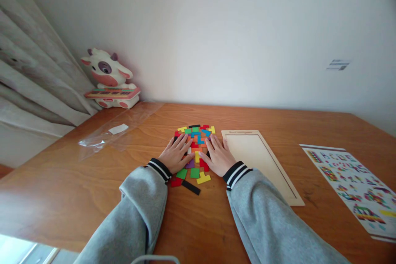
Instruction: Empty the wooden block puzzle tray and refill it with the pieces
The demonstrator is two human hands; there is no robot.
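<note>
Flat, brightly coloured puzzle pieces (198, 139) lie in a loose patch on the wooden table. My left hand (176, 154) rests on the left side of this patch, palm down, fingers spread. On the right side lies my right hand (219, 156), also flat with its fingers apart. Between the two thumbs a yellow piece (197, 156) shows. Nearer to me are a green square piece (194, 173), a yellow T-shaped piece (203, 178) and a long black piece (191, 187). Some pieces are hidden under my palms.
A shallow wooden puzzle tray (256, 152) lies right of the pieces. Further right is a printed pattern sheet (352, 185). A clear plastic bag (95, 142) is on the left, with a cow-shaped toy keyboard (111, 78) behind it. A wall borders the table's back.
</note>
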